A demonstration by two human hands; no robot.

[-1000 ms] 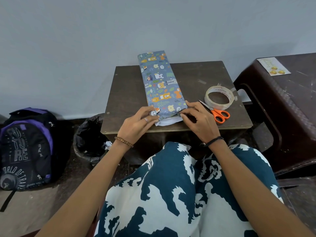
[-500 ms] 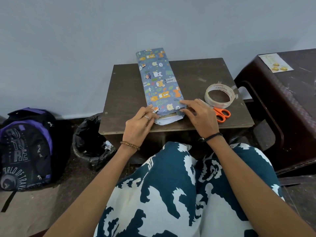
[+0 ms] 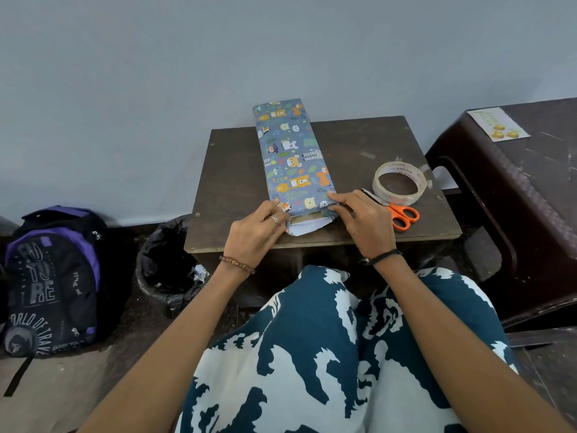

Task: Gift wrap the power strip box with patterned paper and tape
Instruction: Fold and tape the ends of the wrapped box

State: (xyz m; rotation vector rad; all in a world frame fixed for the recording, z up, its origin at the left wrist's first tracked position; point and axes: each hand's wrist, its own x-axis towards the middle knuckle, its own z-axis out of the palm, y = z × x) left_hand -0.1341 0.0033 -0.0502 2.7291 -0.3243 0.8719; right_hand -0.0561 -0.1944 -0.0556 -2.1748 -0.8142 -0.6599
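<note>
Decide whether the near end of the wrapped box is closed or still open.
Still open. At the near end of the wrapped box, the white paper flap lies unfolded on the table, and both hands hold its side folds.

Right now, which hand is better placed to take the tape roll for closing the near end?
The right hand: the tape roll and scissors lie just beside it, while the left hand sits at the wrapped box's opposite corner.

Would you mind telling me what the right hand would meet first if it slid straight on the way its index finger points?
The right hand already touches the wrapped box; it would probably cross that toward the left hand.
</note>
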